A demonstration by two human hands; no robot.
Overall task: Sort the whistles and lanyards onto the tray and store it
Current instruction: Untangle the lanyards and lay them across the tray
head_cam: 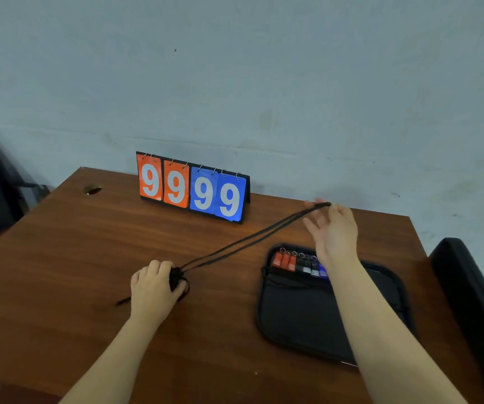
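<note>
A black tray (293,319) lies on the right of the wooden table (60,272). Along its far edge sit several whistles (299,263) in a row: red, black and blue, each with a metal ring. My left hand (153,290) grips a bunch of black lanyards (175,277) on the table left of the tray. One black lanyard (252,239) stretches taut from that bunch up to my right hand (332,228), which pinches its far end above the tray's far edge, the other fingers spread.
A flip scoreboard (192,188) reading 9999, two orange and two blue cards, stands at the table's back edge against the wall. A dark chair (474,301) is to the right of the table. A cable hole (92,189) is at the back left.
</note>
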